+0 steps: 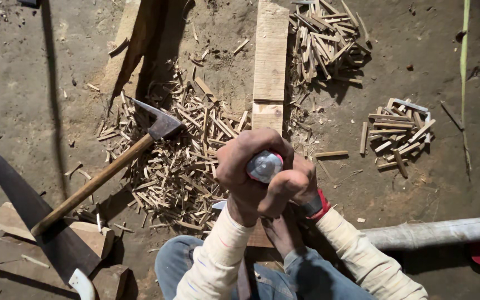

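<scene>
My left hand and my right hand are both wrapped around one upright tool handle, which has a rounded grey cap with a red rim. The tool's lower part is hidden by my fingers. It stands over the near end of a long wooden plank that runs away from me across the dirt floor. My right wrist wears a dark watch on a red band. Cream sleeves cover both arms. A bare foot rests on the plank's near end, just below my hands.
A wooden-handled hammer lies on a heap of wood slivers to the left. A dark saw blade rests on wood blocks at the lower left. Piles of short sticks lie right and behind. A grey pipe crosses the lower right.
</scene>
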